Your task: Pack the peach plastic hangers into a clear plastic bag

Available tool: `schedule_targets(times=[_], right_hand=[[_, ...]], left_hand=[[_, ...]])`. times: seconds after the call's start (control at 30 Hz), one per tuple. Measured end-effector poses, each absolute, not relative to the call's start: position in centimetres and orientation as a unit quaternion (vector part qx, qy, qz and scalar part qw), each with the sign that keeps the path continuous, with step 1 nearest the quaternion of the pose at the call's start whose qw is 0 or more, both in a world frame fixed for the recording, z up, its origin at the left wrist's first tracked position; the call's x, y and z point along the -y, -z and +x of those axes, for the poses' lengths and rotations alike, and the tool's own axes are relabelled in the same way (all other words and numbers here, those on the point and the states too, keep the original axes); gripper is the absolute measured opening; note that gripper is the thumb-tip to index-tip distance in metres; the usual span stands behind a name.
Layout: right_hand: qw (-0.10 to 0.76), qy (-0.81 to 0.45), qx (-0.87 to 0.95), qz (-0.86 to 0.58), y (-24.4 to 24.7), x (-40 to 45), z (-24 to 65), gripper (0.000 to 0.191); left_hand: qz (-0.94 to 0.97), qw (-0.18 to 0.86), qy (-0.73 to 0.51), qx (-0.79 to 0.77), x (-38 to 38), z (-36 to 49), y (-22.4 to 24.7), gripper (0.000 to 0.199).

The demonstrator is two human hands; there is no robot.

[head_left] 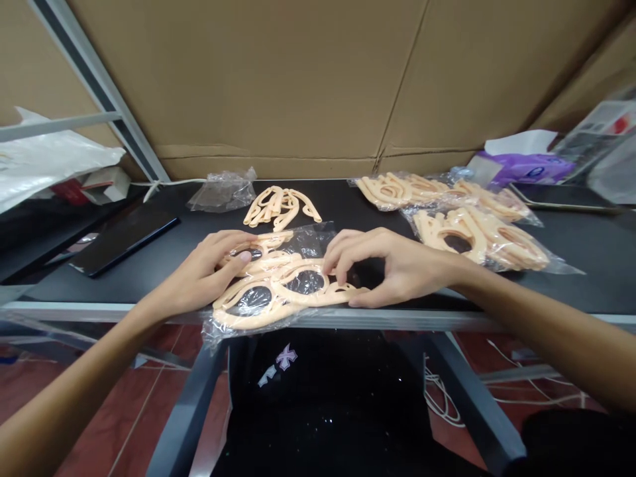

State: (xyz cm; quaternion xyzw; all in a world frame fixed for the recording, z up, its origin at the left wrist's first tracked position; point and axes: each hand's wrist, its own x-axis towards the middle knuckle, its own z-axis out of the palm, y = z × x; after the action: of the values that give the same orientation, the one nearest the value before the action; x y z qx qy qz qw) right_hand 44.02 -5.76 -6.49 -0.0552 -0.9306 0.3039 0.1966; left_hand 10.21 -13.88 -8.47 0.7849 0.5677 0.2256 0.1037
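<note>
A clear plastic bag [313,242] with beige plastic folding hangers [298,298] in it lies at the table's front edge, one corner hanging over. On its left side my left hand [206,271] is closed, with the thumb on top of the hangers. At the right end my right hand [387,265] curls its fingers and thumb around the hanger ends. Whether those ends stick out of the bag is hard to see. Just behind the bag lies a small pile of loose beige hangers [281,205].
Filled bags of hangers [477,235] lie at the right. Empty clear bags [223,191] sit at the back left, near a black phone [126,242]. A purple tissue pack [529,167] stands at the back right. Cardboard [278,79] walls the rear; a metal rail [397,319] edges the front.
</note>
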Motion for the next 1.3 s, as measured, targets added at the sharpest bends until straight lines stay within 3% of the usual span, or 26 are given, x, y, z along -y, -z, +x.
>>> schedule_targets(times=[0.17,0.47,0.77,1.13,1.3], right_hand=[[0.173,-0.197,0.959,-0.111,6.0,6.0,45.3,0.023],[0.157,-0.191,0.959,-0.138,5.6,6.2,45.8,0.020],[0.134,-0.167,0.962,-0.170,5.8,6.0,45.9,0.030],[0.183,-0.268,0.923,-0.208,5.6,8.2,41.5,0.013],[0.186,-0.322,0.914,-0.162,6.3,7.4,41.6,0.021]], left_hand=[[0.780,0.109,-0.224,-0.574,13.8,10.4,8.5,0.061],[0.785,0.115,-0.219,-0.568,14.0,10.1,8.6,0.060],[0.787,0.105,-0.214,-0.570,14.1,10.1,8.5,0.062],[0.784,0.115,-0.214,-0.571,14.2,10.2,8.3,0.062],[0.766,0.140,-0.236,-0.581,14.1,10.4,7.8,0.068]])
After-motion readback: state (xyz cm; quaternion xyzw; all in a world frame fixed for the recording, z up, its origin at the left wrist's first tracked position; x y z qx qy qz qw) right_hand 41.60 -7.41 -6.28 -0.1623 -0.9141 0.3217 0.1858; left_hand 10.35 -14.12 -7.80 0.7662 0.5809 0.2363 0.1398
